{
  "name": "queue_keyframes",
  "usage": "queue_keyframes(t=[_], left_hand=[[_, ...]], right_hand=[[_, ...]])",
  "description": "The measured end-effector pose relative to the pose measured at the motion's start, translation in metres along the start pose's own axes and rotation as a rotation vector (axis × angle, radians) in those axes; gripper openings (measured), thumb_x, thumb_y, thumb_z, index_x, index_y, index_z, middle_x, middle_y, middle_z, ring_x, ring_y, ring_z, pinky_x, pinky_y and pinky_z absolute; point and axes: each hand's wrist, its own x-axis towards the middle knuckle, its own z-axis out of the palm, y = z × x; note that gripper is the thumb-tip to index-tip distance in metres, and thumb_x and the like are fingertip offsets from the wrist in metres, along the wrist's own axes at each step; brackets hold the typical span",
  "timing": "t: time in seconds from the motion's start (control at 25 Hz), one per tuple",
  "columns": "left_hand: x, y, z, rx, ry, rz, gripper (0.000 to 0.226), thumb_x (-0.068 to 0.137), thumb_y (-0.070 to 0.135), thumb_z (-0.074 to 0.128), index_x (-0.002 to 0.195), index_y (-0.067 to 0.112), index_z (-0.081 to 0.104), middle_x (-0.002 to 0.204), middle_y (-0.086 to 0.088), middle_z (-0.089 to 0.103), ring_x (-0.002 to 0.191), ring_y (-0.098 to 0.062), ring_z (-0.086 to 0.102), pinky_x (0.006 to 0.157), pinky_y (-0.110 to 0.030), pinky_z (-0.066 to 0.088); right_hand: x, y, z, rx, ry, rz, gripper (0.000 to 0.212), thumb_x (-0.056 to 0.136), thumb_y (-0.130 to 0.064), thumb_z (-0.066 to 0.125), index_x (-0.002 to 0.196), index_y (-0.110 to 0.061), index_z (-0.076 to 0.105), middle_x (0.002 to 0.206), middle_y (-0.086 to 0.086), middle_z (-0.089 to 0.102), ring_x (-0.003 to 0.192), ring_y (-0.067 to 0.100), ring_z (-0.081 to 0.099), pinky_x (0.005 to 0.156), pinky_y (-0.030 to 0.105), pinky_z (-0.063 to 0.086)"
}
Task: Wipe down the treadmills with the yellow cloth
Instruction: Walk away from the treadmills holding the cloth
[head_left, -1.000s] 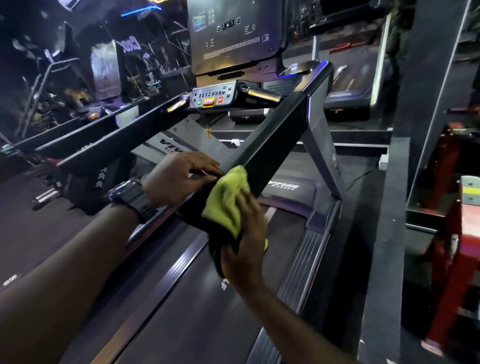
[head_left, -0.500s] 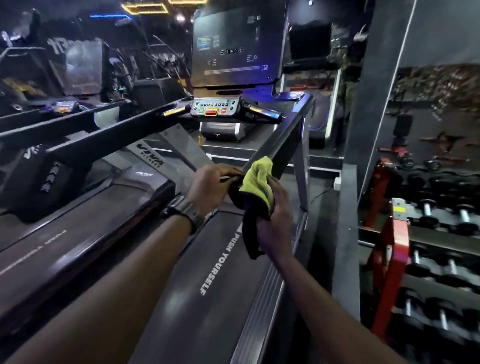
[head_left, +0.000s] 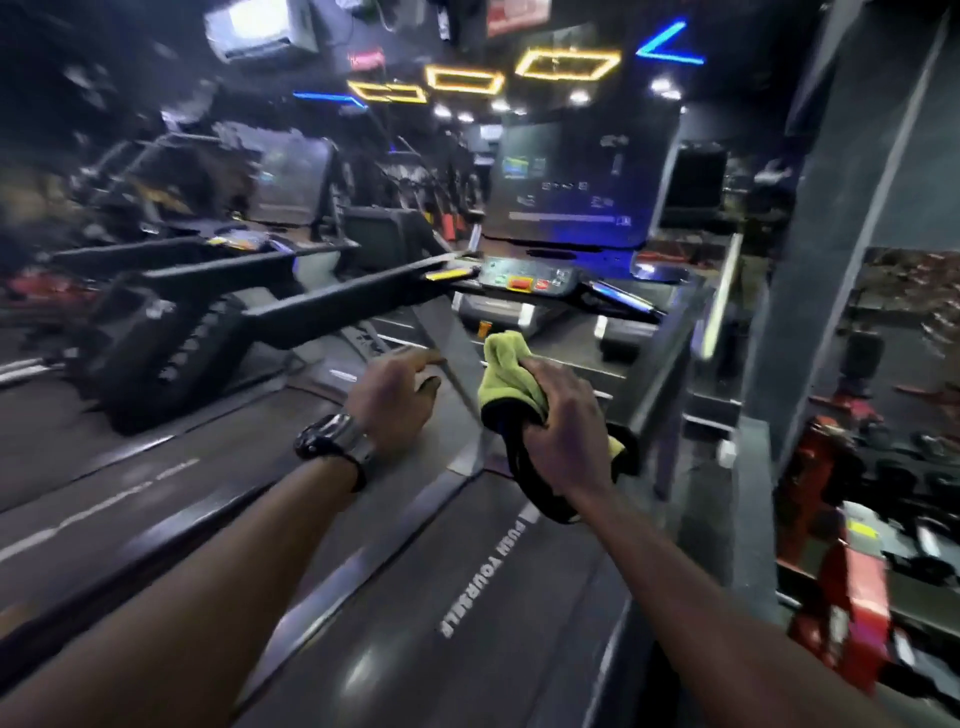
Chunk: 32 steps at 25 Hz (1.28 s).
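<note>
— Where's the yellow cloth right now?

— Bunched in the right hand, up over the front of the treadmill belt, between the two side rails and below the console. The grip is curled round it, fingers wrapped over the wad, with a dark part of the cloth hanging beneath the wrist.

— Why bunched like that?

— I'd guess a thick wad gives a firm pad to press with. It isn't clearly touching any surface at the moment.

— And the left hand?

— Holds nothing. Its fingers are loosely bent, hovering just beside the cloth, wristwatch facing up. Probably kept close to steady or refold it.

— The other machines?

— A row of treadmills stands off to the left, too blurred to judge.
</note>
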Motion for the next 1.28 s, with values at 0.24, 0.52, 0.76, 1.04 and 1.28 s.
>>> queue_keyframes(t=[0.24,0.52,0.76,1.04,1.28], left_hand=[[-0.017,-0.092,-0.223,0.363,0.261,-0.133,0.031,0.085,0.037,0.063,0.111,0.022,0.068,0.102,-0.002,0.072,0.092,-0.021,0.067,0.08,-0.034,0.056],[-0.164,-0.077,-0.432,0.882,0.59,-0.623,0.034,0.077,0.038,0.06,0.107,0.023,0.068,0.099,-0.001,0.073,0.089,-0.021,0.068,0.08,-0.034,0.056],[-0.293,0.013,-0.477,1.21,0.747,-0.961,0.029,0.079,0.034,0.063,0.105,0.022,0.069,0.101,-0.003,0.073,0.091,-0.024,0.068,0.08,-0.037,0.055],[-0.361,0.041,-0.481,1.338,0.712,-1.113,0.036,0.079,0.042,0.061,0.109,0.022,0.067,0.106,0.002,0.072,0.09,-0.022,0.069,0.08,-0.039,0.056],[-0.379,-0.021,-0.511,1.278,0.7,-1.101,0.03,0.085,0.031,0.068,0.111,0.016,0.067,0.105,-0.003,0.072,0.091,-0.021,0.068,0.081,-0.033,0.053]], right_hand=[[0.132,-0.19,0.093,0.236,-0.05,-0.336,0.065,0.069,-0.013,0.054,0.134,-0.016,0.057,0.131,0.009,0.059,0.11,0.04,0.055,0.096,0.042,0.047],[0.108,-0.431,0.16,0.58,-0.21,-0.845,0.058,0.083,-0.03,0.065,0.138,-0.03,0.049,0.139,-0.003,0.051,0.113,0.036,0.05,0.092,0.046,0.046],[-0.017,-0.523,0.18,0.805,-0.355,-1.183,0.061,0.083,-0.048,0.066,0.138,-0.03,0.048,0.139,-0.002,0.051,0.113,0.038,0.05,0.087,0.05,0.048],[-0.093,-0.556,0.204,0.83,-0.501,-1.211,0.054,0.088,-0.033,0.067,0.138,-0.026,0.05,0.14,0.004,0.052,0.113,0.041,0.05,0.087,0.052,0.046],[-0.114,-0.585,0.255,0.73,-0.573,-1.132,0.054,0.088,-0.031,0.066,0.14,-0.026,0.049,0.141,0.004,0.051,0.113,0.038,0.05,0.087,0.049,0.044]])
